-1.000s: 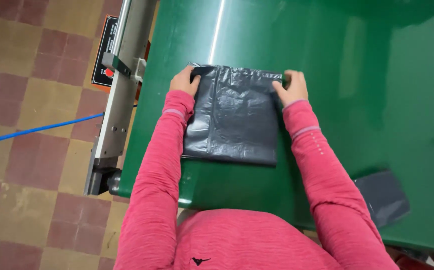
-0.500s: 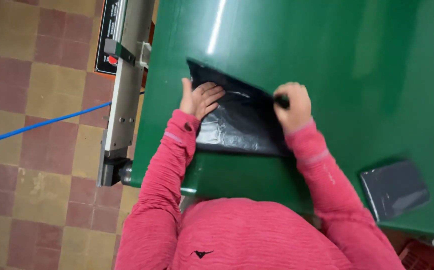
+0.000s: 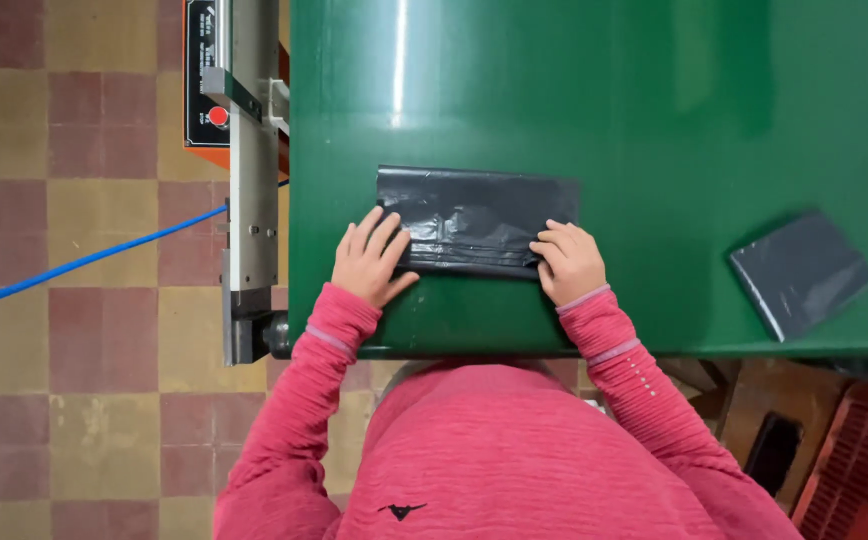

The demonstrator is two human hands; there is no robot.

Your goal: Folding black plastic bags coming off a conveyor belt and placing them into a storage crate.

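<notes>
**Bag now folded into a flat band under both hands**

A second ago the black bag lay as a broad sheet with a hand at each far corner; half a second ago it sat skewed, one corner lifted. Now it is a narrow, level band, its long side running 9 to 3 o'clock.

At the far left a blue cable (image 3: 84, 262) crosses the chequered floor (image 3: 74, 380) toward a grey metal machine (image 3: 252, 200) that stands against the table's left edge. On the machine's top, at 12 o'clock, is a black upright label panel with a round red button (image 3: 218, 116); an orange part shows just behind it.

The left hand (image 3: 370, 260) lies flat on the green table (image 3: 654, 100), fingers (image 3: 390, 236) spread wide and pressing on the bag's (image 3: 474, 215) near left corner. The bag rests at the table's near middle. The right hand (image 3: 570, 262) presses its near right corner, fingers slightly curled and close together; neither hand grips anything.

At 3 o'clock from the bag, well apart, a second folded dark packet (image 3: 799, 272) lies tilted near the table's right corner. Below it, off the table, a red crate (image 3: 859, 460) shows at the lower right.
</notes>
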